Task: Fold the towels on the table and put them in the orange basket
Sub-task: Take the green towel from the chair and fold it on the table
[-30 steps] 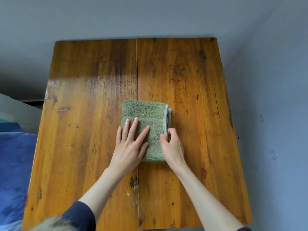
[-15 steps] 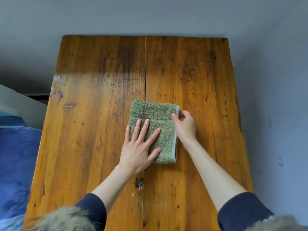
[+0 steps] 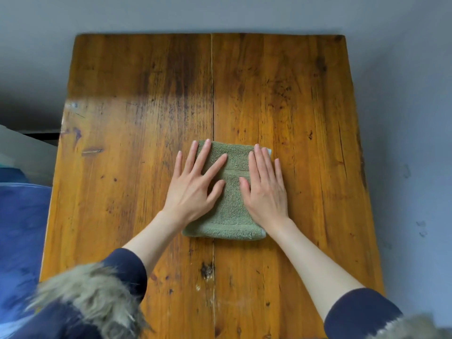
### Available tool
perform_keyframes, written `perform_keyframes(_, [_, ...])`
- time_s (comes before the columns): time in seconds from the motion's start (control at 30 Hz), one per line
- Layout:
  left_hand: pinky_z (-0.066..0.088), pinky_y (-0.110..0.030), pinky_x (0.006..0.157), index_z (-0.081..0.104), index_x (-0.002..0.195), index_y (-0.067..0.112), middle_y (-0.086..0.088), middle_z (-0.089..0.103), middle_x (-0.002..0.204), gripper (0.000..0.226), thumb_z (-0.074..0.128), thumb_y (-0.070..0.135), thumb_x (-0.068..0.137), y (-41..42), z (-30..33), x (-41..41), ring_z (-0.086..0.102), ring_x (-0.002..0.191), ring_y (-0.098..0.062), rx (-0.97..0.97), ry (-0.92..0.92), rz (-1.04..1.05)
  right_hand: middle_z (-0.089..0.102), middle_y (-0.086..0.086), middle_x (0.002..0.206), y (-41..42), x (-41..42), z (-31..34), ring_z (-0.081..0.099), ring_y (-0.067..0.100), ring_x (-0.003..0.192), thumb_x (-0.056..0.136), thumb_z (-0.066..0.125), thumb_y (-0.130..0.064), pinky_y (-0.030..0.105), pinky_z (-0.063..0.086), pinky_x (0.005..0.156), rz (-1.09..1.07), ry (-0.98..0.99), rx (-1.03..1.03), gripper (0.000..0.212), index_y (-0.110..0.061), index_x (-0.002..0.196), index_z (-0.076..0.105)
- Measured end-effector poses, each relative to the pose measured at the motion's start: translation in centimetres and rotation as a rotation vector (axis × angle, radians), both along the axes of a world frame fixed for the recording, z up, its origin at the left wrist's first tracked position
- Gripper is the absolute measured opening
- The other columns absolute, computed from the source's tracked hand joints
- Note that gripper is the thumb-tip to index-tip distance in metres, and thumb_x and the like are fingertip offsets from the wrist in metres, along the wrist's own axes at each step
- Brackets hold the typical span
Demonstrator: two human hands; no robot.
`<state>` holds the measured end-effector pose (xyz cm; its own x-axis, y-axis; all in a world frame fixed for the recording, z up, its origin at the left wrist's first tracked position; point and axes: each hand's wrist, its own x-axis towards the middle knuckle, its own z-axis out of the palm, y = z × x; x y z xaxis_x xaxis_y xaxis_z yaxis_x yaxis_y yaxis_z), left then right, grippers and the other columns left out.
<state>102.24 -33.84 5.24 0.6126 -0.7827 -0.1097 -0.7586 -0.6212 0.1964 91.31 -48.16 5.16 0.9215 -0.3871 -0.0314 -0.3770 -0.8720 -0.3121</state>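
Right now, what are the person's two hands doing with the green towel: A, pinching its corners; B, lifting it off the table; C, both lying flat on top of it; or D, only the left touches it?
C: the left hand and the right hand both lie flat with straight fingers on the folded green towel, which rests on the wooden table.
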Motion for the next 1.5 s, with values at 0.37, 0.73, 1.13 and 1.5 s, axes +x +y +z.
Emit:
perform_keyframes(0.37, [0.010, -0.039, 0.115, 0.023, 0.148, 0.024, -0.006, 0.010, 0.157, 0.057, 0.046, 0.029, 0.096, 0.9, 1.7, -0.8, 0.005, 0.146, -0.022, -0.289, 0.285, 0.171, 0.024, 0.007, 0.154, 0.3, -1.5, 0.9, 0.022, 0.018, 0.142, 0.096, 0.045, -0.019, 0.034, 0.021, 0.116, -0.163, -0.185, 0.245, 0.051, -0.005, 0.143, 0.032])
perform_keyframes(0.73, [0.044, -0.045, 0.099, 0.048, 0.128, 0.015, -0.005, 0.059, 0.108, 0.044, 0.062, 0.025, 0.088, 2.2, 3.7, 0.5, 0.056, 0.105, -0.021, -0.348, 0.948, 0.895, 0.059, 0.001, 0.104, -0.2, -1.8, 3.1, 0.057, 0.015, 0.095, 0.087, 0.063, -0.035, 0.028, 0.046, 0.082, -0.871, 0.060, 0.956, 0.038, -0.009, 0.114, 0.056])
perform_keyframes(1.13, [0.042, -0.024, 0.068, 0.049, 0.116, 0.016, -0.001, 0.060, 0.108, 0.036, 0.066, 0.016, 0.085, 2.1, 3.8, 1.5, 0.057, 0.087, -0.008, -0.281, 1.137, 0.858, 0.065, 0.004, 0.104, -1.4, -0.3, 4.2, 0.059, 0.019, 0.096, 0.087, 0.065, -0.017, 0.031, 0.041, 0.082, -0.879, 0.310, 1.178, 0.023, -0.006, 0.106, 0.062])
perform_keyframes(1.5, [0.046, -0.024, 0.053, 0.051, 0.108, 0.022, 0.002, 0.065, 0.087, 0.023, 0.060, 0.012, 0.089, 5.4, 6.2, -1.3, 0.062, 0.073, -0.008, -0.364, 1.256, 0.930, 0.064, 0.006, 0.110, 0.3, -2.2, 5.8, 0.064, 0.017, 0.096, 0.089, 0.057, -0.006, 0.029, 0.052, 0.075, -0.683, 0.205, 1.340, 0.032, -0.010, 0.120, 0.051])
